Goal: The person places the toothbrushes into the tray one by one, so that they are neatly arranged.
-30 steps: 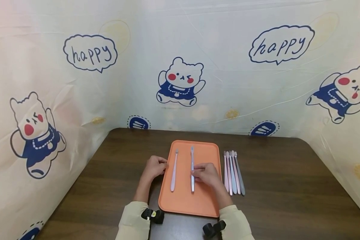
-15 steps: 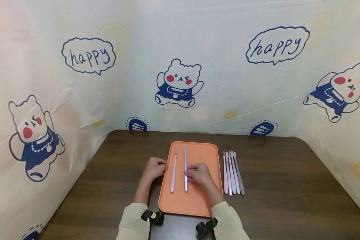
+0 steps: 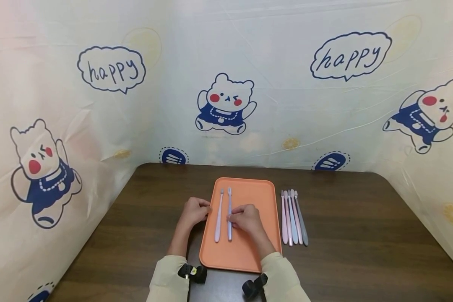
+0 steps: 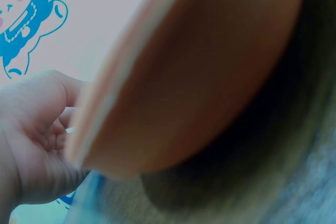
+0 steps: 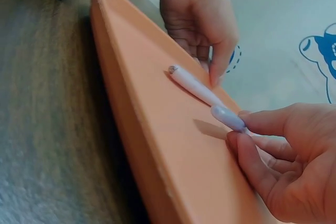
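Your left hand [image 3: 193, 212] pinches the left rim of the tray [image 3: 234, 258], on which a pink brush [image 3: 219, 220] lies. Just beside it, roughly parallel, a lilac brush [image 3: 229, 203] is pinched in your right hand [image 3: 247, 218], its handle end raised off the tray. Past the right rim, five brushes [image 3: 293, 224] lie side by side on the desk [image 3: 362, 230].

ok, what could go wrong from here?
The right hand only pinches the held toothbrush, so that could twist or slip.
The lying toothbrush is close beside it and may get knocked.
The left hand is at the tray's rim; a push might shift the tray into the row of toothbrushes alongside.
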{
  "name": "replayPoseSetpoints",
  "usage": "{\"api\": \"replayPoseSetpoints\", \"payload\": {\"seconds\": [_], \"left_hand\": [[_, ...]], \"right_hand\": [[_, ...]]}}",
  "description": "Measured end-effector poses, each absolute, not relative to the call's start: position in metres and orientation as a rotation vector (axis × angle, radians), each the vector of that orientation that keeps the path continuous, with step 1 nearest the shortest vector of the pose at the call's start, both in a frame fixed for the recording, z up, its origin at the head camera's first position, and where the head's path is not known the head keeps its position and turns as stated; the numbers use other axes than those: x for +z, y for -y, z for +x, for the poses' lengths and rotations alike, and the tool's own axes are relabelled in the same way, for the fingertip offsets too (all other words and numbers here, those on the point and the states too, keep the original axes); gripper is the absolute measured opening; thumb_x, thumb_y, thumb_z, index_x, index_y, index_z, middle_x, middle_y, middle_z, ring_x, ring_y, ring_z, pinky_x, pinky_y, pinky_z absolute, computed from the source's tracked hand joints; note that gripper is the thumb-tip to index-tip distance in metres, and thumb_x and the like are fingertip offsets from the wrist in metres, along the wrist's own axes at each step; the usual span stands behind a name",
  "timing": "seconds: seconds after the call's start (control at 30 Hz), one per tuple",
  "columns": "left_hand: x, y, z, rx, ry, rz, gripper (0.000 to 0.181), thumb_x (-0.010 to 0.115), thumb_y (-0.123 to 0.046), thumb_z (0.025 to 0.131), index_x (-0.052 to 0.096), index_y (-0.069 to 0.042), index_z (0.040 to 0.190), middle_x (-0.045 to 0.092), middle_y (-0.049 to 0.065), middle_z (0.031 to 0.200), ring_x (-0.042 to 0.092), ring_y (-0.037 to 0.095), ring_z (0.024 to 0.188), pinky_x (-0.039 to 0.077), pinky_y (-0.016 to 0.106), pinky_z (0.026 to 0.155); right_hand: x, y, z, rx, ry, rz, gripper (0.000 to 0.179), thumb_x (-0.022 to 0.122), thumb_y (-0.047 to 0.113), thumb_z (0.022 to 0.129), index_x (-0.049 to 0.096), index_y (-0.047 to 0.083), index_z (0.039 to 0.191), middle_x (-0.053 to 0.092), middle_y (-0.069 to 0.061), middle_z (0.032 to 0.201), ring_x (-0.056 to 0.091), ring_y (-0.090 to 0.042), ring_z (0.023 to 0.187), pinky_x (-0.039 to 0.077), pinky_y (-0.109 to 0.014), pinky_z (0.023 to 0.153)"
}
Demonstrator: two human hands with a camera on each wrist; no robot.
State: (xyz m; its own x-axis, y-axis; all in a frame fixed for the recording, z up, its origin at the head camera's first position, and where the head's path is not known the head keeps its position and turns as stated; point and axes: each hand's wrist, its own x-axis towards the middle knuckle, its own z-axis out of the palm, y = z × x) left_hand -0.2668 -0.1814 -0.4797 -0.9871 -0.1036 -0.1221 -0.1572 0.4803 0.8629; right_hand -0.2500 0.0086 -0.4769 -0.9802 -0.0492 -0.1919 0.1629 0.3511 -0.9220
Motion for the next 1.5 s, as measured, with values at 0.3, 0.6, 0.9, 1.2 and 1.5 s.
{"api": "replayPoseSetpoints", "payload": {"seconds": [0.3,0.6,0.9,1.2,1.5], "left_hand": [[-0.481,0.182,-0.268,1.550,-2.651,-0.246,0.021,0.066,-0.005,0.091,0.077,0.005,0.106,0.075,0.021,0.104,0.072,0.015,0.077,0.064,0.032,0.069],[-0.480,0.180,-0.268,1.542,-2.661,-0.255,0.021,0.066,-0.005,0.090,0.077,0.005,0.105,0.075,0.020,0.101,0.071,0.014,0.074,0.063,0.030,0.066],[-0.480,0.180,-0.266,1.540,-2.653,-0.265,0.021,0.066,-0.006,0.091,0.077,0.005,0.106,0.075,0.021,0.103,0.071,0.015,0.075,0.063,0.032,0.067],[-0.480,0.180,-0.266,1.538,-2.644,-0.270,0.022,0.065,-0.007,0.092,0.077,0.004,0.107,0.074,0.021,0.105,0.071,0.014,0.075,0.063,0.031,0.067],[-0.479,0.181,-0.265,1.543,-2.656,-0.254,0.022,0.065,-0.006,0.091,0.077,0.005,0.106,0.075,0.022,0.103,0.070,0.014,0.073,0.062,0.031,0.066]], "right_hand": [[-0.477,-0.002,-0.249,-1.554,-2.552,0.130,0.016,0.083,0.009,0.080,0.076,0.000,0.091,0.074,-0.008,0.080,0.067,-0.010,0.063,0.057,-0.022,0.058],[-0.476,-0.003,-0.249,-1.484,-2.589,0.074,0.015,0.083,0.011,0.081,0.075,0.002,0.090,0.072,-0.007,0.077,0.066,-0.010,0.064,0.053,-0.022,0.056],[-0.476,-0.009,-0.247,-1.607,-2.476,0.021,0.018,0.079,0.007,0.084,0.072,-0.002,0.098,0.072,-0.006,0.073,0.063,-0.008,0.057,0.053,-0.019,0.052],[-0.479,-0.013,-0.243,-1.699,-2.436,-0.033,0.016,0.067,0.005,0.093,0.071,-0.005,0.105,0.072,-0.011,0.080,0.063,-0.009,0.055,0.057,-0.023,0.052],[-0.479,-0.021,-0.240,-1.750,-2.411,-0.113,0.018,0.060,0.004,0.096,0.070,-0.005,0.108,0.067,-0.009,0.075,0.060,-0.010,0.055,0.054,-0.021,0.051]]}}
